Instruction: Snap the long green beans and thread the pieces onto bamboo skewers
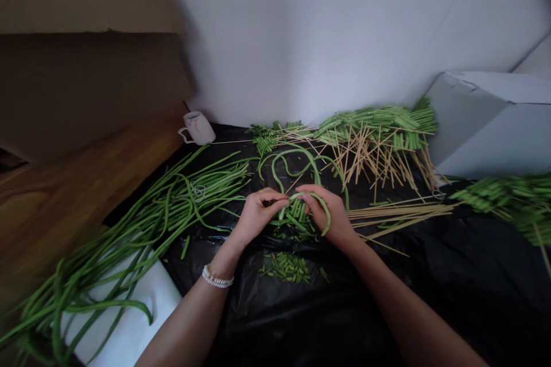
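My left hand is closed in a pinch at the pale end of a long green bean. Wrapped around the same bean, my right hand sits close by on the right, and a loop of the bean curls over its fingers. A thin stick shows just behind the fingertips, partly hidden. Below both hands lie short cut bean pieces, with a smaller heap of bean bits nearer me. More long beans curl behind the hands on black plastic sheeting.
Whole long beans spread at left, partly over a white surface. A mug stands at back left. Bean pieces on skewers are piled at the back, loose skewers lie right. A white box and more bean pieces are far right.
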Tool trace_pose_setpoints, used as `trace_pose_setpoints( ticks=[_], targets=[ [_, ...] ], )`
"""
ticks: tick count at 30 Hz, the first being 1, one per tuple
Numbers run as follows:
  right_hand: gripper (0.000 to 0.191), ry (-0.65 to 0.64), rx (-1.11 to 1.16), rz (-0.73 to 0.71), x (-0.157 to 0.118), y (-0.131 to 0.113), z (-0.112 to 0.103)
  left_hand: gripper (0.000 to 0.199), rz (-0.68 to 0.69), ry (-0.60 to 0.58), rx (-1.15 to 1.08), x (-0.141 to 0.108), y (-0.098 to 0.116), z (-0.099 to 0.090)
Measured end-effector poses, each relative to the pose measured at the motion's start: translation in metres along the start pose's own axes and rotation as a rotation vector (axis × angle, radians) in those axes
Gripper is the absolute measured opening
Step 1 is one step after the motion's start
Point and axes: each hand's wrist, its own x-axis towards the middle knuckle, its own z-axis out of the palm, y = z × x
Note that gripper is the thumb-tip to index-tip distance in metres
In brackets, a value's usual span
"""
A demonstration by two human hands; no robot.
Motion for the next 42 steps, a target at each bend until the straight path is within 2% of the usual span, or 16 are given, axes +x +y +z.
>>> trace_pose_setpoints(
  ticks=[6,10,13,16,19,22,24,26,28,30,34,38,42],
  targets=[
    [0.022,0.002,-0.104,-0.103,-0.001,-0.007,0.002,0.013,0.072,-0.027,0.147,-0.001,-0.005,0.0],
    [0.02,0.034,-0.058,-0.033,-0.001,-0.005,0.002,0.013,0.084,-0.053,0.134,0.0,0.002,-0.001],
    [0.019,0.057,0.065,0.077,0.002,-0.003,0.002,0.017,-0.001,-0.046,-0.042,0.0,0.007,-0.001],
    [0.022,0.038,0.213,0.178,0.004,-0.006,0.004,0.023,-0.152,-0.025,-0.319,-0.001,0.008,0.001],
    [0.025,0.018,0.285,0.207,0.005,-0.011,0.007,0.026,-0.269,-0.016,-0.617,-0.003,0.007,0.006],
    [0.026,0.024,0.327,0.229,0.005,-0.011,0.007,0.025,-0.337,-0.092,-0.859,-0.004,0.01,0.007],
    [0.029,0.078,0.366,0.26,0.007,-0.007,0.004,0.026,-0.345,-0.143,-0.978,-0.003,0.014,0.004],
    [0.03,0.137,0.386,0.282,0.009,-0.003,0.001,0.027,-0.342,-0.143,-1.046,-0.003,0.017,-0.001],
    [0.03,0.13,0.382,0.278,0.01,0.0,-0.001,0.023,-0.36,-0.119,-1.055,-0.001,0.017,-0.005],
    [0.027,0.067,0.362,0.264,0.009,-0.001,0.0,0.021,-0.384,-0.106,-1.014,0.0,0.014,-0.006],
    [0.02,-0.036,0.324,0.256,0.004,-0.008,0.007,0.028,-0.406,-0.103,-0.801,-0.001,0.009,0.0],
    [0.016,-0.086,0.287,0.246,0.002,-0.012,0.009,0.033,-0.438,-0.181,-0.654,-0.002,0.007,0.004],
    [0.02,-0.051,0.317,0.244,0.005,-0.009,0.005,0.028,-0.429,-0.23,-0.606,-0.004,0.007,0.004]
  ],
)
